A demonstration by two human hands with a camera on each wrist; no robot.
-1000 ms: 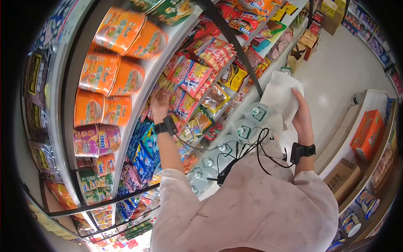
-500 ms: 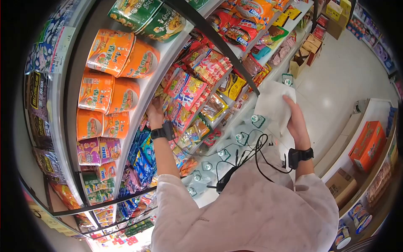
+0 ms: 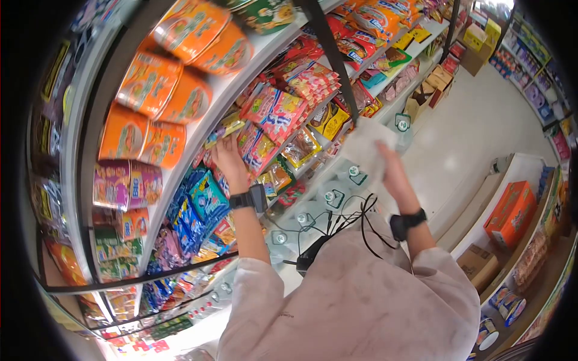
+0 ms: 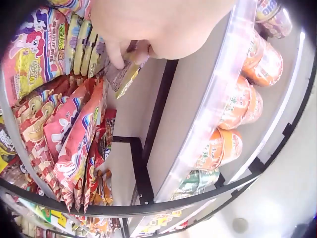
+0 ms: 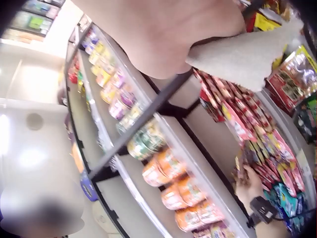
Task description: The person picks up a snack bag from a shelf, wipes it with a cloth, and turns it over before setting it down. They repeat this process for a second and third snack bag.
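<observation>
My left hand (image 3: 232, 162) reaches into the snack shelf and pinches a small snack packet (image 4: 121, 77), purplish-grey with a yellow edge. In the left wrist view a row of similar packets (image 4: 85, 49) stands right beside the fingers. Pink snack bags (image 3: 274, 111) with cartoon ponies lie to the right of this hand in the head view. My right hand (image 3: 397, 177) holds a white cloth (image 3: 364, 144) in front of the lower shelf; it hangs from the hand in the right wrist view, where the fingers are mostly hidden.
Orange instant-noodle tubs (image 3: 150, 84) stand on the shelf above the left hand. Blue snack bags (image 3: 195, 210) lie nearer the body. A black shelf post (image 3: 334, 60) rises beside the cloth. Large clear bottles (image 3: 331, 195) line the bottom, and black cables (image 3: 355, 216) hang at the chest.
My left hand has come out from deeper among the packets, a yellowish packet now showing at its fingers. The right hand has moved left with the cloth, toward the shelf.
</observation>
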